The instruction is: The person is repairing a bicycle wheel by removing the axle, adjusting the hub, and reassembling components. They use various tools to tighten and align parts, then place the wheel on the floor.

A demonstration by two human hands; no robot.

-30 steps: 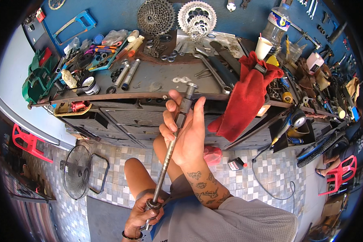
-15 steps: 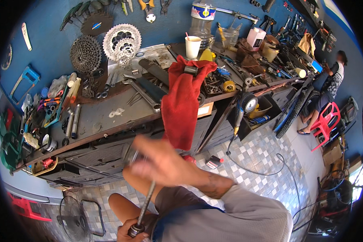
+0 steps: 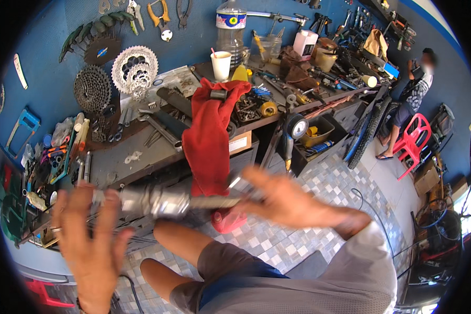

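A long metal shaft with a thick, shiny cylindrical end (image 3: 157, 201) lies roughly level in front of me, smeared by motion. My right hand (image 3: 285, 201) is closed around its thinner right end, where a short bright metal piece sticks up by the fingers. At the thick left end my left hand (image 3: 91, 240) has its fingers spread. Whether they touch the metal, I cannot tell. Just behind the shaft, a red cloth (image 3: 208, 141) hangs over the front of the workbench, with a dark metal cylinder (image 3: 218, 94) on top of it.
The workbench (image 3: 125, 165) runs across, crowded with tools, a white cup (image 3: 221, 67) and a big water bottle (image 3: 230, 36). Cassette sprockets (image 3: 92, 88) hang on the blue wall. A pressure gauge (image 3: 298, 127), a red chair (image 3: 414, 138) and a person (image 3: 418, 89) are at right.
The shaft has swung from steep to nearly level and moved up. My left hand has risen from low by my knee and spread its fingers; my right hand has moved right. The view has shifted.
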